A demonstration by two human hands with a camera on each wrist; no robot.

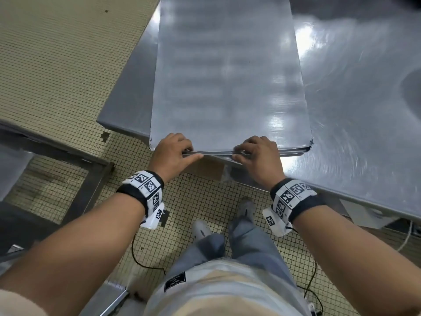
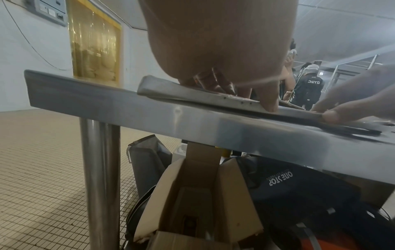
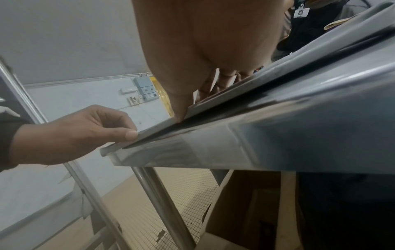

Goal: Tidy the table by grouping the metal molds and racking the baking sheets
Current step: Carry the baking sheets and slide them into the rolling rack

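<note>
A stack of flat grey baking sheets (image 1: 227,76) lies on the steel table (image 1: 355,115), its near end overhanging the table's corner. My left hand (image 1: 182,151) pinches the near edge of the top sheet, fingers curled on top and thumb along the rim (image 3: 132,135). My right hand (image 1: 248,153) grips the same edge further right, with the thumb (image 3: 181,111) wedged under the top sheet (image 3: 235,94). In the left wrist view that sheet's edge (image 2: 171,89) stands slightly raised off the one below. No metal molds are in view.
A metal frame (image 1: 88,176) stands on the tiled floor to my left. Under the table are an open cardboard box (image 2: 203,194) and a dark bag (image 2: 299,186), beside the round table leg (image 2: 100,169). People (image 2: 307,88) stand beyond the far side.
</note>
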